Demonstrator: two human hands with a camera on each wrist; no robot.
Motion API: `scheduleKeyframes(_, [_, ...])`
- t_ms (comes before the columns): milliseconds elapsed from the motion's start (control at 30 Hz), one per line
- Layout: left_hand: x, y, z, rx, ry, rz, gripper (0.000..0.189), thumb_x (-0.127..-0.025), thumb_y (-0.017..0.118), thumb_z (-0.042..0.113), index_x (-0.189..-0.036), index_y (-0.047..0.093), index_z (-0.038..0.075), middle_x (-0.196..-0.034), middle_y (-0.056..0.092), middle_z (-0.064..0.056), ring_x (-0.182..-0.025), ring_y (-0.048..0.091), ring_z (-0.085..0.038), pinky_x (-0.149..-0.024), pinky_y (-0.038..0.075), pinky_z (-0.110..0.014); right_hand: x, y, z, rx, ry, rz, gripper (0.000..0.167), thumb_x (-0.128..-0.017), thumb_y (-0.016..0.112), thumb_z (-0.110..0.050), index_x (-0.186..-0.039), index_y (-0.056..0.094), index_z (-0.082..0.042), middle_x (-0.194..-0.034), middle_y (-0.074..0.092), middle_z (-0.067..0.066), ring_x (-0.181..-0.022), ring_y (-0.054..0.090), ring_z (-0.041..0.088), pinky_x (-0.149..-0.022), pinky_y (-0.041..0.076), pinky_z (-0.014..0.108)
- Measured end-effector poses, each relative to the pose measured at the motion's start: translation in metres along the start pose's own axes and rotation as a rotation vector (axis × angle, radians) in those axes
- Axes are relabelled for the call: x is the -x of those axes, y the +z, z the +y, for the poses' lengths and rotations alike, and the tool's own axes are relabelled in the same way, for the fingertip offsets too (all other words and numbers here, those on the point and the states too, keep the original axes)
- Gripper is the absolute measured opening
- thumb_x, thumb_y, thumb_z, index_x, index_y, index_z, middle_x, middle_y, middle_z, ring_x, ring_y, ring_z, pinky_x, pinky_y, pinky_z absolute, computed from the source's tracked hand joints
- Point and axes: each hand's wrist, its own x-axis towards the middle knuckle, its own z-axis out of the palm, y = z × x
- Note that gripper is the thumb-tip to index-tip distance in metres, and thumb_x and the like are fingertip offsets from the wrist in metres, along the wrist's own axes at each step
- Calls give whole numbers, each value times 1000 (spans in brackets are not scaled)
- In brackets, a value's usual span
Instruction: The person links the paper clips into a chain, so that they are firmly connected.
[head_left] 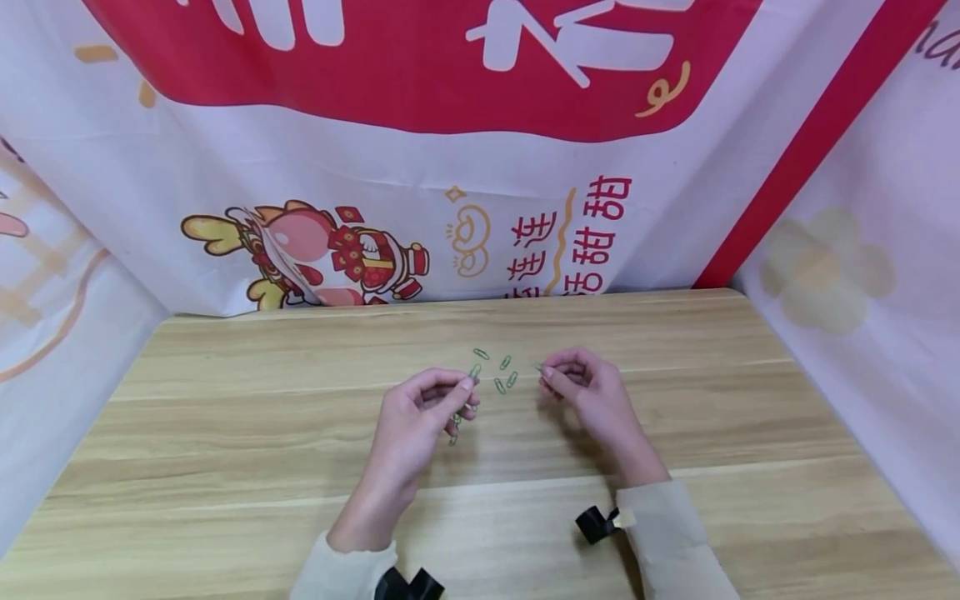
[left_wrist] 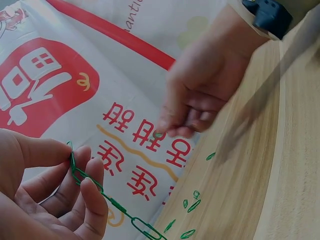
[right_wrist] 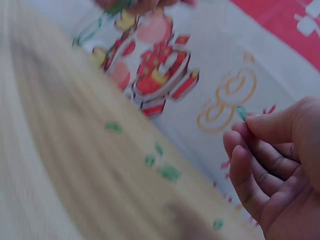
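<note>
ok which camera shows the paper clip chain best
The left wrist view: the paper clip chain hangs close up, links distinct, from the left hand. The head view shows it small, partly hidden by that hand; the right wrist view, blurred at the top.

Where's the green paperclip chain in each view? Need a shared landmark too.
Head: paperclip chain trails from the left hand, below picture centre, slightly left.
Left wrist: paperclip chain slants from the left hand down to the bottom edge.
Right wrist: paperclip chain is blurred, near the top-left.
Shared landmark: loose green clips on the wooden table.
</note>
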Motion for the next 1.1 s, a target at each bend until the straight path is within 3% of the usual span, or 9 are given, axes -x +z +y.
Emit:
scheduleKeyframes(400, [1,1,0,-1,17,-3,15,-101,74,11,-115,77,6,-97,79,-6,-84,73,-19,-71,58,-25,15,9,-31,-47,-173,-100,17,-100,74,-7,-116,76,-3,-104,78,-2,-88,71,21,-80,62,31])
scheduleKeyframes(500, [1,1,0,0,16,-9,15,-101,74,11,-115,78,6,-98,79,-8,-84,73,-19,-71,58,-25,15,13,-32,-81,-203,-153,17,-100,73,-5,-116,75,0,-109,79,4,-89,73,16,-82,64,33])
scheduleKeyframes(700, [2,1,0,-5,15,-20,16,-102,73,11,-116,77,6,-100,79,-10,-85,74,-20,-71,57,-24,16,21,-34,-135,-183,-175,19,-102,69,-1,-119,70,5,-109,76,21,-89,77,15,-84,66,32])
scheduleKeyframes(1100, [6,6,-1,-164,96,-18,11,-100,76,14,-110,80,11,-97,79,-8,-84,71,-17,-72,58,-26,22,30,-45,-177,-123,-99,22,-102,71,-5,-121,72,5,-102,76,7,-84,73,12,-83,64,27])
